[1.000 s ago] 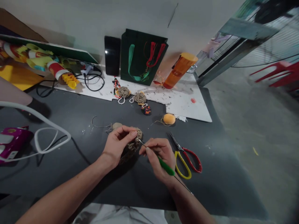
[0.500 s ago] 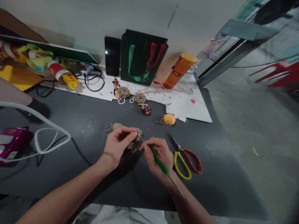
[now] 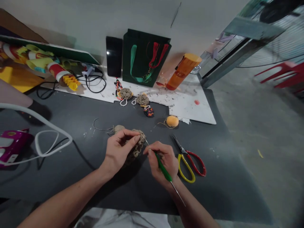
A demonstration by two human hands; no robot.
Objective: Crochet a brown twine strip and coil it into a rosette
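Between thumb and fingers, my left hand [image 3: 121,147] pinches a brown-grey crochet piece [image 3: 137,151], partly hidden behind the hand. My right hand [image 3: 162,161] is closed like a pen grip round a green-handled crochet hook [image 3: 164,168]. The hook's thin metal tip meets the upper edge of the crochet piece by my left thumb; its other metal end points down over my right wrist. Just behind my left hand lies a small ball of brown-grey yarn [image 3: 118,128] with a loose tail. Scissors [image 3: 187,161] with one yellow and one red handle lie beside my right hand.
An orange yarn ball [image 3: 172,121] lies beyond my right hand. Crocheted rosettes [image 3: 142,100] with beads sit near a white board [image 3: 190,107]. Behind stand a phone [image 3: 114,57], a dark green gift bag [image 3: 144,58] and an orange bottle [image 3: 181,72]. A white cable [image 3: 54,126] curves at left.
My right hand and the hook have shifted slightly right, away from my left hand. The hook's rear end has swung a little lower. My left hand keeps its pinch.
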